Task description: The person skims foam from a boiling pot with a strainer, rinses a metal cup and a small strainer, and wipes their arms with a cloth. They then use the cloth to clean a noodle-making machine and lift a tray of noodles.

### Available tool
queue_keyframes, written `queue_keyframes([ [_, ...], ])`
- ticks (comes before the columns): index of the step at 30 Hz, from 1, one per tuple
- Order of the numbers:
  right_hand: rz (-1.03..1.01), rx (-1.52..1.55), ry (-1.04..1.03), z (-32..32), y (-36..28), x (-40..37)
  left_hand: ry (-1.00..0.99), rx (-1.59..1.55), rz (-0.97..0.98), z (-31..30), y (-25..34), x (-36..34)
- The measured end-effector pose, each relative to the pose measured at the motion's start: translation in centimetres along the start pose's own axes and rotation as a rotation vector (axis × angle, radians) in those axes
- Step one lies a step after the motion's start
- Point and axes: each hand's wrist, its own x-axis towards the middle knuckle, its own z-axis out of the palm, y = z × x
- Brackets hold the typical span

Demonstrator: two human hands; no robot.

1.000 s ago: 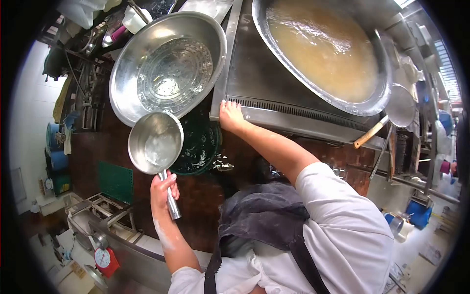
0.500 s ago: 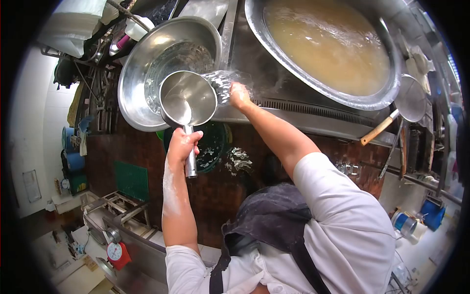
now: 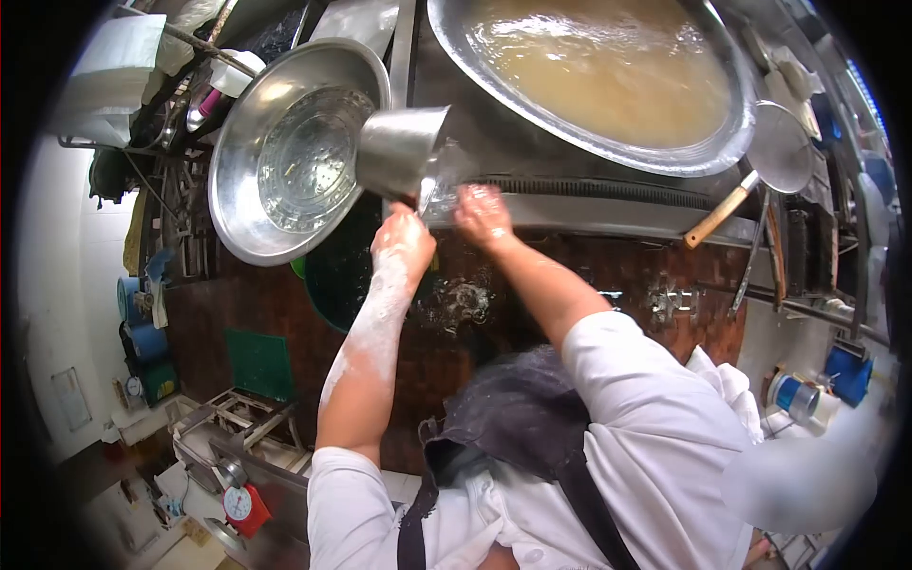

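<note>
My left hand (image 3: 404, 242) is closed round the handle of the metal scoop (image 3: 401, 152), tipped right between basin (image 3: 233, 190) and water-splashed right hand (image 3: 483, 214), whose blurred fingers I can't read. Far right, the broad vat (image 3: 608, 157) crowds the counter (image 3: 608, 207); a strainer (image 3: 781, 147) sits beside it.

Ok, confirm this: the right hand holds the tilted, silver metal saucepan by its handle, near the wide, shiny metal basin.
Wrong hand: the head view shows the left hand holding the tilted saucepan by its handle, near the basin; the right hand is by its mouth.
</note>
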Motion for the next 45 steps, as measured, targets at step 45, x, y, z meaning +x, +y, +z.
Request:
queue_keyframes([
  [45,0.814,0.721,0.657,-71.4,63.2,-5.4,-0.333,-1.3,-0.138,10.6,22.1,-14.0],
])
